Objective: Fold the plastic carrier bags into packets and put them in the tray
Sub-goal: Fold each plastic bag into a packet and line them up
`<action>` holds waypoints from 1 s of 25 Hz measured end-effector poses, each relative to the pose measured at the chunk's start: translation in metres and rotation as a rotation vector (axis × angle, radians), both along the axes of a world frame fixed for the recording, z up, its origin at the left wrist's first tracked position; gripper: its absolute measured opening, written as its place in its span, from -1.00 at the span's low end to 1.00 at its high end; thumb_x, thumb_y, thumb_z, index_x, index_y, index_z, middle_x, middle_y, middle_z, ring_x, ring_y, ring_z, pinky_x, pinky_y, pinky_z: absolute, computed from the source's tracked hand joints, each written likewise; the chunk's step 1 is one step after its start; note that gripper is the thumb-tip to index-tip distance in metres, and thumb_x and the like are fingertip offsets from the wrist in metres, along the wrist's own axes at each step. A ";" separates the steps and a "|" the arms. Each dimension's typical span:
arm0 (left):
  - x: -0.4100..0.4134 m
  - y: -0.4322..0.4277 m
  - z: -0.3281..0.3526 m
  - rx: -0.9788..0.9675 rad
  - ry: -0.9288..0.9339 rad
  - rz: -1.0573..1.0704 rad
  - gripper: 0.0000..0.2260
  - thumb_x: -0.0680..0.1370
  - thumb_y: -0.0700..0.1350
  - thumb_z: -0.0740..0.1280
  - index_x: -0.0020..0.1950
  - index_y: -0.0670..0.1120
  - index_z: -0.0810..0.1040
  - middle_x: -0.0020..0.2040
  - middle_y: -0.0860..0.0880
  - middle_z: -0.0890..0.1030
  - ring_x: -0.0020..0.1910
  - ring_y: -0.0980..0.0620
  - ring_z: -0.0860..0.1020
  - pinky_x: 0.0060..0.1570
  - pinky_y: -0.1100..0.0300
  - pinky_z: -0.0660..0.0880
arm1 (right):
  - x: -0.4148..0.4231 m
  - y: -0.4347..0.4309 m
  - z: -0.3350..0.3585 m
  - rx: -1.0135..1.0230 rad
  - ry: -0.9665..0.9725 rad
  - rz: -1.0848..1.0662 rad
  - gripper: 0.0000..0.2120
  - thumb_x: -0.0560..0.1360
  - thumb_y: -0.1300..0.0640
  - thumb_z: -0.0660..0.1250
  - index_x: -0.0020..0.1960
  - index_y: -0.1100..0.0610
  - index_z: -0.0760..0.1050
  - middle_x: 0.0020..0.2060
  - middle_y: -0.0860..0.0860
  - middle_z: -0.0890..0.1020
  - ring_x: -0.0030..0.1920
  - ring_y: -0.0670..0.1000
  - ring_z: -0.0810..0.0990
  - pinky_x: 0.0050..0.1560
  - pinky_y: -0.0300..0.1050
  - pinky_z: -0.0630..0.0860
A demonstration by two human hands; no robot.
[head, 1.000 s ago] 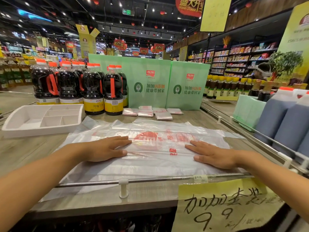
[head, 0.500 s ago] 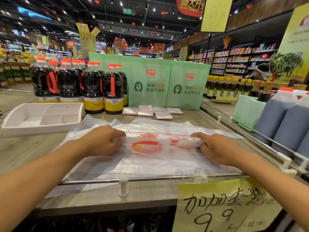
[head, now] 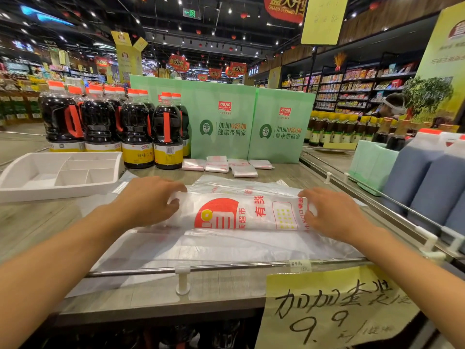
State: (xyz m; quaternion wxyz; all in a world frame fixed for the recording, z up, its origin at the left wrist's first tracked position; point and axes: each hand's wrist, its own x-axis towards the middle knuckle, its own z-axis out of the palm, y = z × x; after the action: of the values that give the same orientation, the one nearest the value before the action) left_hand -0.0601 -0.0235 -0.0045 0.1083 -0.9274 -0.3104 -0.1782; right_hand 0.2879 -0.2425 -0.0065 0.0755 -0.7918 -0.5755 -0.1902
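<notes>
On the wooden shelf (head: pixel 37 222), we grip the folded bag (head: pixel 239 212) at both ends, left hand (head: pixel 148 200) and right hand (head: pixel 334 212) curled round it, near the tray (head: pixel 15 177).

Left hand (head: pixel 148 202), right hand (head: pixel 334 212) bare; both forearms (head: pixel 63 250) bare all way to frame edge.

The carrier bag (head: pixel 241 212) is thin, translucent white plastic printed with a red half-disc logo, red characters and a square of yellow dots. It lies spread across the worktop (head: pixel 37 222), with a long band folded over. The left hand (head: pixel 148 200) pinches the band's 9 o'clock end and the right hand (head: pixel 334 212) pinches its 3 o'clock end. Several folded packets (head: pixel 217 166), small flat white squares with red print, lie close together at 12 o'clock from the bag. The tray (head: pixel 15 187), white with divided compartments, sits at 10 o'clock.
</notes>
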 end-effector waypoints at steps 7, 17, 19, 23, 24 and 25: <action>0.008 0.014 -0.024 -0.287 0.133 -0.056 -0.44 0.63 0.34 -0.08 0.54 0.18 0.35 0.44 0.09 0.43 0.35 0.03 0.44 0.34 -0.01 0.40 | 0.004 0.002 -0.012 -0.276 0.035 0.001 -0.56 0.69 -0.02 0.10 0.56 -0.09 0.25 0.49 -0.06 0.36 0.42 0.06 0.39 0.33 0.03 0.39; 0.028 -0.001 -0.036 -0.472 0.266 -0.134 -0.37 0.58 0.38 -0.14 0.65 0.23 0.00 0.67 0.15 -0.02 0.64 0.07 -0.06 0.59 0.09 -0.12 | -0.045 0.043 -0.016 -0.419 0.342 0.346 -0.46 0.72 -0.14 0.05 0.65 -0.03 0.11 0.62 -0.08 0.16 0.60 -0.04 0.11 0.56 -0.12 0.02; 0.028 0.003 -0.038 -0.460 0.266 -0.107 -0.39 0.61 0.39 -0.11 0.64 0.26 0.00 0.67 0.14 -0.02 0.65 0.01 -0.05 0.61 -0.03 -0.09 | -0.044 0.049 -0.019 -0.464 0.365 0.320 -0.43 0.70 -0.20 0.02 0.66 -0.08 0.02 0.65 -0.08 0.06 0.63 -0.03 0.00 0.61 -0.06 -0.06; 0.017 0.021 -0.038 -0.504 0.287 0.001 -0.05 0.30 0.68 -0.24 0.63 0.30 -0.06 0.67 0.11 -0.08 0.65 -0.09 -0.09 0.59 -0.18 -0.11 | -0.032 0.044 -0.022 -0.551 0.324 0.189 -0.37 0.67 -0.30 -0.06 0.66 -0.16 -0.13 0.66 -0.07 -0.09 0.65 0.05 -0.12 0.61 0.07 -0.16; 0.013 0.025 -0.039 -0.515 0.282 0.029 0.03 0.22 0.72 -0.28 0.63 0.30 -0.08 0.68 0.09 -0.10 0.65 -0.11 -0.11 0.59 -0.18 -0.12 | -0.032 0.044 -0.022 -0.563 0.319 0.171 -0.37 0.66 -0.32 -0.08 0.66 -0.17 -0.15 0.66 -0.07 -0.11 0.65 0.07 -0.14 0.61 0.08 -0.16; 0.009 0.029 -0.039 -0.521 0.280 0.061 0.08 0.16 0.74 -0.30 0.63 0.31 -0.09 0.68 0.07 -0.12 0.65 -0.12 -0.12 0.59 -0.19 -0.15 | -0.031 0.044 -0.022 -0.572 0.315 0.160 -0.36 0.65 -0.33 -0.09 0.66 -0.18 -0.17 0.66 -0.07 -0.13 0.65 0.08 -0.15 0.61 0.10 -0.17</action>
State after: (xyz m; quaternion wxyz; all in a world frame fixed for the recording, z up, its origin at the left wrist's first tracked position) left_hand -0.0513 0.0051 -0.0433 -0.0864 -0.9298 -0.3555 0.0407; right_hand 0.2565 -0.1987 -0.0288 -0.0473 -0.7527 -0.6473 0.1102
